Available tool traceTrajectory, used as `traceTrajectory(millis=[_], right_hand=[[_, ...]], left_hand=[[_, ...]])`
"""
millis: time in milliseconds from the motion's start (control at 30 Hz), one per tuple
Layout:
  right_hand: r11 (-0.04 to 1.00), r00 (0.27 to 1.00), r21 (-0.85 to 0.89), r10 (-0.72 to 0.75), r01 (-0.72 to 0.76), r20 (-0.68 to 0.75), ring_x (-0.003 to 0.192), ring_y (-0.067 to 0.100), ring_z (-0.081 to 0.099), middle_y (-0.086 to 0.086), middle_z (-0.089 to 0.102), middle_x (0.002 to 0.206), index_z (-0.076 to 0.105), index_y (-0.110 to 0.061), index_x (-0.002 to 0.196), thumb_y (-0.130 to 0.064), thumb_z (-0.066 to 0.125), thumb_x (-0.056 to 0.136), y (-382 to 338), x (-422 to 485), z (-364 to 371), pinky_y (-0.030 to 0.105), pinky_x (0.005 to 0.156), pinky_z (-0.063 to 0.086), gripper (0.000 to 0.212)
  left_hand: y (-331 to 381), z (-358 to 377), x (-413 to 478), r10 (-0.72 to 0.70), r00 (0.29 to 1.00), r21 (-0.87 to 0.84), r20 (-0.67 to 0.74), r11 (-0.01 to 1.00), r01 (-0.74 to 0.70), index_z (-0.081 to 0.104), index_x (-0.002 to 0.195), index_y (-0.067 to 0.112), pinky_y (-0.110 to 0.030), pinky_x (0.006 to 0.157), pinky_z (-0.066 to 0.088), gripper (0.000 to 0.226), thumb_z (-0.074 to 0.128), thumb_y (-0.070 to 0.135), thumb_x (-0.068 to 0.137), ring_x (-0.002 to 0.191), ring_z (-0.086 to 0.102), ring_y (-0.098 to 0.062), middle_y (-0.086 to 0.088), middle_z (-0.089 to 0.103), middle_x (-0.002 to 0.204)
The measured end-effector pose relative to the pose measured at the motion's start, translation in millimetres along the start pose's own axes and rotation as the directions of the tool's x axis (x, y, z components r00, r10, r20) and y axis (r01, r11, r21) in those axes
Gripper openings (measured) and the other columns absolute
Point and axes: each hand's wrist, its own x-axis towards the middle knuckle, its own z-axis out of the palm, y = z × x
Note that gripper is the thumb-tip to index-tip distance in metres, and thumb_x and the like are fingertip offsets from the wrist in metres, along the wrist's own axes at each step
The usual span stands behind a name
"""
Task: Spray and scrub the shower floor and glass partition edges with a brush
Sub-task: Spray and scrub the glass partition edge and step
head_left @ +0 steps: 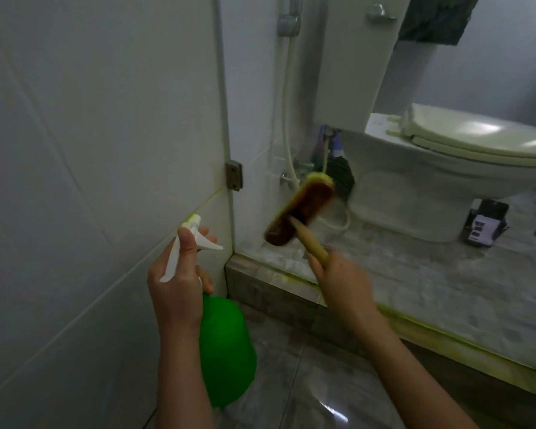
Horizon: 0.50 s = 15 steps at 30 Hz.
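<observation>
My left hand [178, 284] grips a green spray bottle [226, 351] by its white trigger head [192, 236], nozzle pointing up towards the glass partition [121, 134]. The partition's right edge [228, 150] carries a metal bracket [234, 176] low down. My right hand [342, 283] holds the wooden handle of a brown scrub brush [300, 212]. The brush head hangs in the air, blurred, just right of the glass edge and above the raised marble step [291, 270]. Grey shower floor tiles [307, 376] lie below both hands.
A white toilet [446, 168] stands on the raised floor to the right, with a tall cistern behind it. A hose [288, 103] runs down the back wall to a tap. A dark small box [485, 226] sits beside the toilet base. Yellowish stain lines the step's edge.
</observation>
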Motion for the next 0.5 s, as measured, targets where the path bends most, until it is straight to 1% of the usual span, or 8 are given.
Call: traceTrajectory(millis=[100, 167, 233, 300, 367, 400, 433, 500], right_hand=[[0.992, 0.992, -0.026, -0.124, 0.125, 0.037, 0.054, 0.010, 0.048, -0.005, 0.050, 0.069, 0.046, -0.020, 0.085, -0.059, 0.030, 0.095, -47, 30, 8, 0.024, 0.048, 0.036, 0.043], [0.994, 0.994, -0.024, -0.104, 0.105, 0.037, 0.053, 0.008, 0.046, -0.008, 0.047, 0.068, 0.043, -0.023, 0.085, -0.061, 0.030, 0.094, -37, 29, 14, 0.023, 0.047, 0.035, 0.041], [0.997, 0.998, -0.057, -0.048, 0.050, 0.037, 0.052, 0.008, 0.048, -0.009, 0.047, 0.068, 0.042, -0.023, 0.085, -0.062, 0.029, 0.093, -10, 16, 18, 0.023, 0.048, 0.039, 0.042], [0.995, 0.999, -0.094, -0.021, 0.025, 0.043, 0.051, 0.006, 0.046, -0.010, 0.046, 0.067, 0.043, -0.023, 0.085, -0.061, 0.029, 0.094, 8, 5, 19, 0.020, 0.046, 0.036, 0.042], [0.993, 0.999, -0.113, -0.025, 0.029, 0.034, 0.051, 0.006, 0.045, -0.009, 0.047, 0.068, 0.042, -0.023, 0.084, -0.061, 0.028, 0.094, 7, 4, 19, 0.022, 0.048, 0.038, 0.042], [0.993, 0.999, -0.113, -0.037, 0.039, 0.022, 0.052, 0.008, 0.046, -0.008, 0.049, 0.069, 0.042, -0.023, 0.084, -0.062, 0.027, 0.093, 1, 7, 20, 0.024, 0.050, 0.041, 0.043], [0.993, 0.998, -0.107, -0.055, 0.056, 0.006, 0.053, 0.009, 0.048, -0.008, 0.050, 0.070, 0.042, -0.022, 0.084, -0.062, 0.026, 0.093, -6, 10, 21, 0.025, 0.051, 0.043, 0.044], [0.995, 0.996, -0.062, -0.082, 0.080, -0.026, 0.054, 0.012, 0.052, -0.007, 0.052, 0.068, 0.042, -0.022, 0.083, -0.063, 0.025, 0.093, -20, 15, 21, 0.029, 0.053, 0.048, 0.045]], left_hand=[[-5, 4, 0, 0.013, 1.000, 0.029, -0.025, 1.000, -0.012, 0.073, 0.094, 0.039, -0.026, 0.046, 0.038, 0.039, 0.040, 0.059, 0.094, 0.037, 0.043, -0.012, 0.023, 0.069, 0.063], [-7, 9, 0, 0.031, 0.996, 0.014, -0.089, 0.999, -0.030, 0.075, 0.099, 0.031, -0.024, 0.042, 0.039, 0.045, 0.042, 0.060, 0.094, 0.037, 0.044, -0.008, 0.019, 0.071, 0.066], [-7, 16, 1, 0.064, 0.988, 0.024, -0.143, 0.998, -0.061, 0.077, 0.107, 0.018, -0.017, 0.039, 0.039, 0.054, 0.043, 0.059, 0.097, 0.039, 0.049, -0.007, 0.007, 0.075, 0.079], [-6, 22, 1, 0.104, 0.982, 0.070, -0.158, 0.993, -0.094, 0.076, 0.106, 0.014, -0.014, 0.040, 0.039, 0.056, 0.043, 0.058, 0.099, 0.041, 0.052, -0.007, -0.006, 0.071, 0.076], [-6, 25, 2, 0.132, 0.977, 0.110, -0.167, 0.987, -0.115, 0.076, 0.098, 0.014, -0.019, 0.046, 0.043, 0.061, 0.041, 0.064, 0.097, 0.046, 0.056, -0.009, -0.005, 0.068, 0.068], [-7, 26, 3, 0.127, 0.976, 0.119, -0.174, 0.987, -0.108, 0.077, 0.096, 0.013, -0.024, 0.051, 0.045, 0.067, 0.039, 0.069, 0.093, 0.052, 0.060, -0.015, -0.005, 0.068, 0.068], [-7, 26, 3, 0.105, 0.977, 0.115, -0.185, 0.990, -0.084, 0.077, 0.095, 0.012, -0.027, 0.055, 0.047, 0.073, 0.037, 0.074, 0.091, 0.058, 0.062, -0.021, -0.006, 0.069, 0.069], [-8, 25, 3, 0.057, 0.974, 0.093, -0.218, 0.995, -0.037, 0.076, 0.091, 0.010, -0.031, 0.059, 0.049, 0.078, 0.037, 0.078, 0.090, 0.061, 0.063, -0.026, -0.006, 0.068, 0.068]])
